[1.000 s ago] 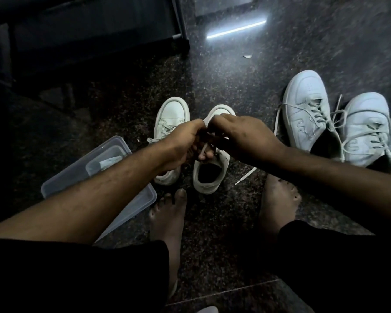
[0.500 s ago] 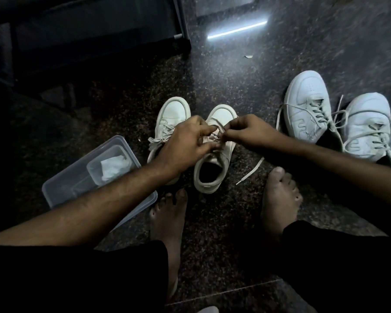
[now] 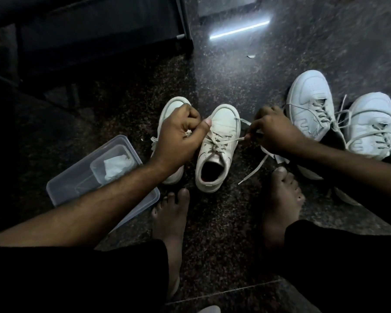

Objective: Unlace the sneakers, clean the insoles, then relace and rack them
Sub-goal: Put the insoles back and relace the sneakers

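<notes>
floor (image 3: 235, 222): dark speckled stone | on it: cream sneaker pair (image 3: 217, 150), white sneaker pair (image 3: 312, 109) to its right | clear plastic tub (image 3: 61, 188) left, white cloth (image 3: 115, 166) inside | two bare feet (image 3: 280, 195) near edge

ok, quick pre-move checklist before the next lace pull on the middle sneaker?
1. Right hand pinches the lace: ok.
2. Left hand steadies the sneaker, thumb on its toe side: ok.
3. Left hand also holding lace: cannot tell.
4. Loose lace end trails on the floor near the right foot, could snag: not ok.
5. Insole in place: cannot tell, opening is dark.
</notes>
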`<state>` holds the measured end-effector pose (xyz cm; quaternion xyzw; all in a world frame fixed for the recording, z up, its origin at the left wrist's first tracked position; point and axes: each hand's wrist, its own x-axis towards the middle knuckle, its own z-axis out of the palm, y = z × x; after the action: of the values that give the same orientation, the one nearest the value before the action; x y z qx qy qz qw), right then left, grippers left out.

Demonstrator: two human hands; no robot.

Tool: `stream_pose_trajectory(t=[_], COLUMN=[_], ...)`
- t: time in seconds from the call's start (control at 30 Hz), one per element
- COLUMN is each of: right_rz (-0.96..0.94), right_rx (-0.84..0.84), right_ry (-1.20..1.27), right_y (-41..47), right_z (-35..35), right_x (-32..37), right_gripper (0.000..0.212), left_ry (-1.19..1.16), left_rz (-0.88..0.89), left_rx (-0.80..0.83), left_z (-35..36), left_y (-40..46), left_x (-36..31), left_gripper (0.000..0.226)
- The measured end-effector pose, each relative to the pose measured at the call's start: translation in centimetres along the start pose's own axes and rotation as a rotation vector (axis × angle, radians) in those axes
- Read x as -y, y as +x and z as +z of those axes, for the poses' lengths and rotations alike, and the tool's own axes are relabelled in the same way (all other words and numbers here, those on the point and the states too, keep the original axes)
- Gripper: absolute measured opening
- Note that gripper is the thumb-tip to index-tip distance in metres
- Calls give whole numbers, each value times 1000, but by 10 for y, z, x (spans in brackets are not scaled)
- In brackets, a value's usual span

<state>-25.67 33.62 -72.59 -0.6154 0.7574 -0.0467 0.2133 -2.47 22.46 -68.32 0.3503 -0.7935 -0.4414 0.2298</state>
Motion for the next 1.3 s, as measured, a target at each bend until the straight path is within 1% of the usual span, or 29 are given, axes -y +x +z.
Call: stream_pose_trajectory(t=[0.07,0.13,0.2,0.27,0.3,0.33,0.37,0.4,0.43,0.47,0.5,0.57,0.63,0.67,0.7,0.73,0.8,0.87,0.93,1.03,1.07,1.17,1.3], right_rz=[-10,42,145,186,217,265,331,397,440,449,451,457,501,504,494,476,419,317,210,70,47,-4,-79], right_rx=[-81,-76,-51,-69,-53,-25,8,19,7,-8,-17,-16,-8,-9,-2,17,85,186,250,248,237,196,165], right_ry=[-96,-127,-118,-53,74,300,619,971,1263,1442,1546,1662,1745,1740,1693,1610,1431,1297,1074,695,628,539,396], right_y=[-3,-5,-3,0,1,3,4,4,6,8,9,11,12,12,12,12,9,6,3,0,0,1,1], right_z=[1,-1,-1,1,1,1,-2,-6,-12,-18,-24,-35,-38,-37,-34,-30,-25,-20,-20,-17,-16,-16,-22], right_x=[1,7,12,14,15,16,19,23,25,26,27,28,27,27,27,28,32,35,40,41,40,37,38], right_gripper=[13,13,19,22,20,15,9,7,11,14,13,11,20,22,21,20,18,23,25,32,29,14,8], left_ry=[-129,-237,-327,-416,-437,-429,-387,-322,-250,-182,-117,18,143,176,196,213,234,240,236,220,199,128,106], left_rz=[-88,-185,-282,-377,-417,-448,-466,-471,-463,-453,-446,-415,-342,-307,-266,-216,-110,-43,-22,-38,-68,-174,-246], left_rx=[14,62,78,88,100,119,144,176,215,259,309,413,440,423,401,383,365,371,383,375,380,419,479], left_z=[0,1,1,0,0,-1,0,0,1,1,2,3,4,5,5,5,6,7,9,7,6,3,-1], left_y=[1,-2,-5,-5,-5,-4,-4,-4,-5,-6,-7,-9,-11,-12,-12,-12,-8,-6,-6,-6,-4,1,8], left_x=[-2,-6,-10,-12,-11,-9,-5,-1,4,9,12,17,18,16,13,12,7,4,3,5,5,6,2], left_gripper=[41,47,52,58,59,59,59,58,57,54,51,38,17,6,7,13,19,17,13,12,12,10,11])
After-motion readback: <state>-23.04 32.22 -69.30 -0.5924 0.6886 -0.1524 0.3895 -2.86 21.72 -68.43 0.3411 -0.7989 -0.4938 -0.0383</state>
